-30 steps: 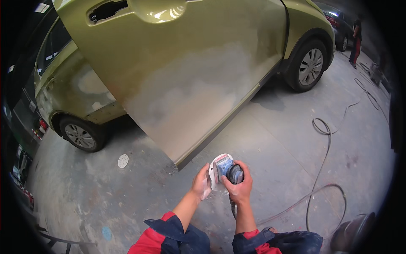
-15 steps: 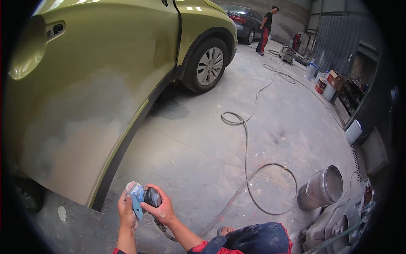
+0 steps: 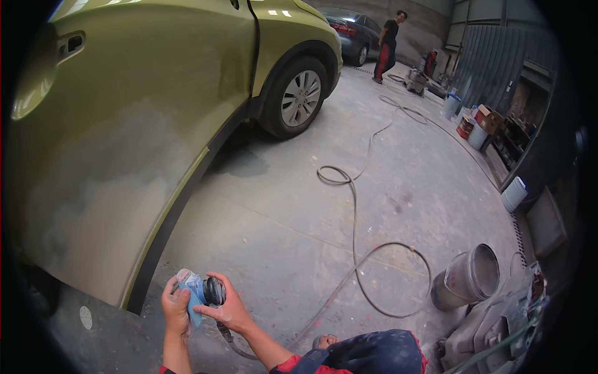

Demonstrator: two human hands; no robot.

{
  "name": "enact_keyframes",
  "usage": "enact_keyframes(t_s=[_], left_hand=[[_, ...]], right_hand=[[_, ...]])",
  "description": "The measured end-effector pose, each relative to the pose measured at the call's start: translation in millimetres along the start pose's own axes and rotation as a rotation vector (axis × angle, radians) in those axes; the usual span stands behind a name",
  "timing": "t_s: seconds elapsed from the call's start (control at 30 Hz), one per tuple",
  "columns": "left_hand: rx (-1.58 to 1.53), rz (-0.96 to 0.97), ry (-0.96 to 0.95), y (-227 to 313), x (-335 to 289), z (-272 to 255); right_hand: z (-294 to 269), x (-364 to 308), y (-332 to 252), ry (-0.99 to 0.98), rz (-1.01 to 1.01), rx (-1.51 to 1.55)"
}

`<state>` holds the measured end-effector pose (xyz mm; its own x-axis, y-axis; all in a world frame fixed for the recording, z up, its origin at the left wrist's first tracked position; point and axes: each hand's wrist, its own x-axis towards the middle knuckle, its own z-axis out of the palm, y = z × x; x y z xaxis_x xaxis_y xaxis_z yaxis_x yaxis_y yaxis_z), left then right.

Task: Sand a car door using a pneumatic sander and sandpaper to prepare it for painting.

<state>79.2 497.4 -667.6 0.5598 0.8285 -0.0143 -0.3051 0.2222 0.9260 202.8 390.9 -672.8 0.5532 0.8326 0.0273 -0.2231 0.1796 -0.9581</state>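
Low in the view, in front of me, I hold a black-and-blue air sander (image 3: 213, 292) with its pad side turned to the left. My right hand (image 3: 232, 311) is wrapped round the black body. The fingers of my left hand (image 3: 174, 308) are closed on a light blue sanding disc (image 3: 195, 316) at the sander's pad; whether the disc is fully attached cannot be seen. From the sander a dark hose (image 3: 225, 335) runs down past my right wrist. To the left stands a green car door (image 3: 168, 68) with a dull, sanded grey-and-beige patch (image 3: 115, 218) low on it.
A long grey hose (image 3: 355, 230) loops across the concrete floor. A round perforated disc (image 3: 85, 317) lies below the door. At right stand a metal bucket (image 3: 458, 283) and a dusty machine (image 3: 489, 346). Farther back are a co-worker (image 3: 387, 47), a dark car (image 3: 349, 31) and several pails (image 3: 476, 137).
My view has shifted slightly, so the scene sits a little farther left. Both hands keep their hold on the sander and disc. The co-worker's legs are now apart and the head is lowered.
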Motion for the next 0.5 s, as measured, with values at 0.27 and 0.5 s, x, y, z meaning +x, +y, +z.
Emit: enact_keyframes(t_s=[0.27,0.5], left_hand=[[0.110,-0.082,-0.028,-24.8,-13.1,-9.3],[0.684,-0.066,-0.079,-40.4,-19.1,-10.5]], right_hand=[[-7.2,-4.0,25.3,0.115,0.041,0.095],[-1.9,6.0,30.4,0.146,0.038,0.228]])
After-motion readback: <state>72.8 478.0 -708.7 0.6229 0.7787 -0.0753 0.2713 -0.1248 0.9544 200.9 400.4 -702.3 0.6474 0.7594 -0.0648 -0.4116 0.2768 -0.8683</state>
